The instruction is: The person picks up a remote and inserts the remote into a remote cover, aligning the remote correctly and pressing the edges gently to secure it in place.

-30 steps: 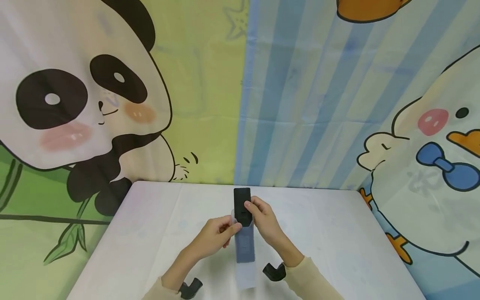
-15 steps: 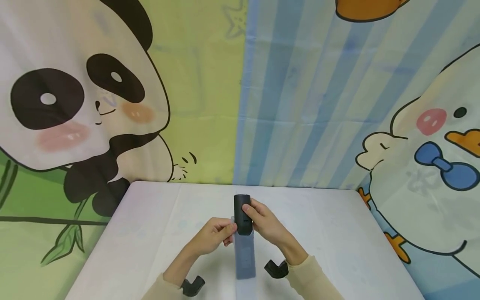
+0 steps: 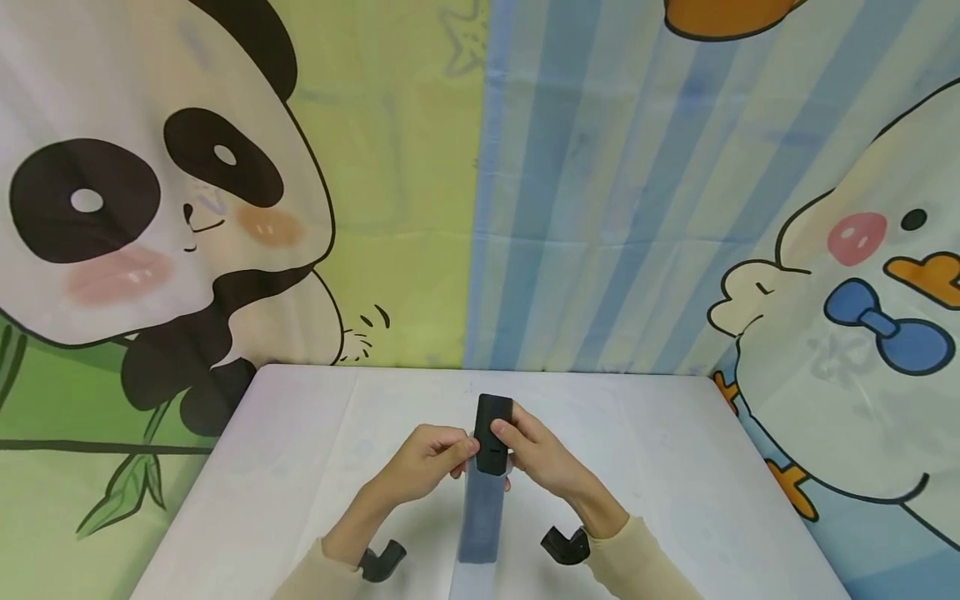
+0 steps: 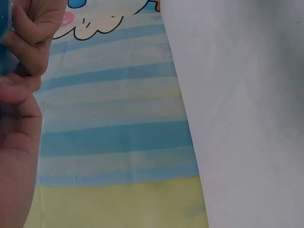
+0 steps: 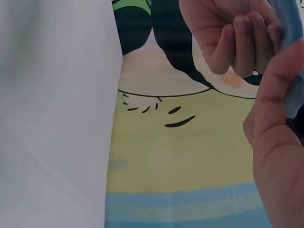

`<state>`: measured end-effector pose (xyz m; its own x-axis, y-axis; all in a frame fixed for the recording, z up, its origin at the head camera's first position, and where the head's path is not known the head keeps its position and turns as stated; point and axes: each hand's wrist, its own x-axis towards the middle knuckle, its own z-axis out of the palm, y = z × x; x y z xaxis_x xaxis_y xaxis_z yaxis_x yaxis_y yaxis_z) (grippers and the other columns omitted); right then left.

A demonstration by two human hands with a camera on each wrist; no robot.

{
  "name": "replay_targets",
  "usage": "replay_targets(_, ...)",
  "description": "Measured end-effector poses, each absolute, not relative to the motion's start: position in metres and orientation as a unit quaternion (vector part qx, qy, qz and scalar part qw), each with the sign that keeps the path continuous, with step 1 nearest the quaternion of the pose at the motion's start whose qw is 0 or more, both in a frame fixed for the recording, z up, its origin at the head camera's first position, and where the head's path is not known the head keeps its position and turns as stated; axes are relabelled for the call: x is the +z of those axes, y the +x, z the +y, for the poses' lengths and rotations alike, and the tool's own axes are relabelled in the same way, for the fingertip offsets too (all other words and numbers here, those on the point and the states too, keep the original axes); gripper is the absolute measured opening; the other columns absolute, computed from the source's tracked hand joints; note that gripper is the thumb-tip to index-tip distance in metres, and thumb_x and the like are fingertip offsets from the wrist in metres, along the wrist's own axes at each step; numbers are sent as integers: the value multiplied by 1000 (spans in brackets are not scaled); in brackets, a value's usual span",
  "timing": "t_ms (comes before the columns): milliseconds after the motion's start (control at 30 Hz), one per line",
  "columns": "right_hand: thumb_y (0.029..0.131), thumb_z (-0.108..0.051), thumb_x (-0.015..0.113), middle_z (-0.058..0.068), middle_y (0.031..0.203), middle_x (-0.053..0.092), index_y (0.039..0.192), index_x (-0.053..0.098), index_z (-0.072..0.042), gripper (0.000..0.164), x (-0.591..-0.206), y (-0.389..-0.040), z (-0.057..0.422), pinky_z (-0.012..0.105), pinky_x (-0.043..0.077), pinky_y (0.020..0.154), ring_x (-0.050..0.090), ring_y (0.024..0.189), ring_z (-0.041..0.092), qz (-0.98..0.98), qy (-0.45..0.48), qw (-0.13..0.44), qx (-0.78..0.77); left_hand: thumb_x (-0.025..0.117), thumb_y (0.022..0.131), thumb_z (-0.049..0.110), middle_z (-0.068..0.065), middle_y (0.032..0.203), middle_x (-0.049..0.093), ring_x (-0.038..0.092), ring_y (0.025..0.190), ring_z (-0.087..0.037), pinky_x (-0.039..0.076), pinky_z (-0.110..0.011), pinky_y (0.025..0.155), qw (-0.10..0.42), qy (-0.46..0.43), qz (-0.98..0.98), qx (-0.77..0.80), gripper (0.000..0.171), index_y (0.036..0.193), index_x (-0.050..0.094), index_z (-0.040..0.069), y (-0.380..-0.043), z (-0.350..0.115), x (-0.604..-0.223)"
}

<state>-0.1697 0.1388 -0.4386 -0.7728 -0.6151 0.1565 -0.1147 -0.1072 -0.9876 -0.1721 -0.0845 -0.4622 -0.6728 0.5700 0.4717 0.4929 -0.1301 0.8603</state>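
Observation:
A black oblong piece, with a small slot near its lower end, is held up over the white table in the head view. My right hand grips it from the right, thumb on its front. Below it hangs a long blue-grey strip with a paler, see-through lower part that runs out of the frame. My left hand pinches the strip's upper edge beside the black piece. In the right wrist view the bluish strip passes the right thumb. How the strip joins the black piece is hidden.
The white table spreads beneath both hands. Behind it hangs a printed curtain with a panda and a duck. Black curved mounts, left and right, sit at the wrists.
The black piece has come down a little, shifted right and tilted. More of the strip extends below it, and its lower end has swung left. Both hands keep their hold.

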Motion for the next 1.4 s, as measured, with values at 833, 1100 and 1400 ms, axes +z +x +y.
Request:
replay_targets(833, 106, -13, 51, 27, 85, 52, 105, 51, 7, 20, -455, -184, 131, 29, 49, 51, 52, 61, 29, 698, -267, 83, -659, 76, 91, 31, -15, 72, 67, 70, 71, -33, 59, -45, 68, 78, 172, 700, 688, 86, 158, 22, 27, -177, -96, -459)
replay_targets(1100, 106, 0, 43, 15, 62, 45, 83, 46, -6, 24, -457, -181, 130, 33, 41, 48, 43, 51, 28, 674, -405, 110, -607, 75, 93, 18, -18, 70, 67, 69, 63, -36, 58, -51, 62, 106, 230, 668, 700, 86, 156, 22, 45, -177, -104, -455)
replay_targets(1400, 102, 8, 45, 13, 61, 36, 81, 49, 3, 22, -457, -177, 119, 36, 31, 42, 32, 48, 30, 602, -404, 33, -688, 70, 96, 12, -24, 81, 70, 70, 71, -38, 57, -55, 65, 178, 263, 634, 705, 85, 158, 18, 38, -181, -108, -446)
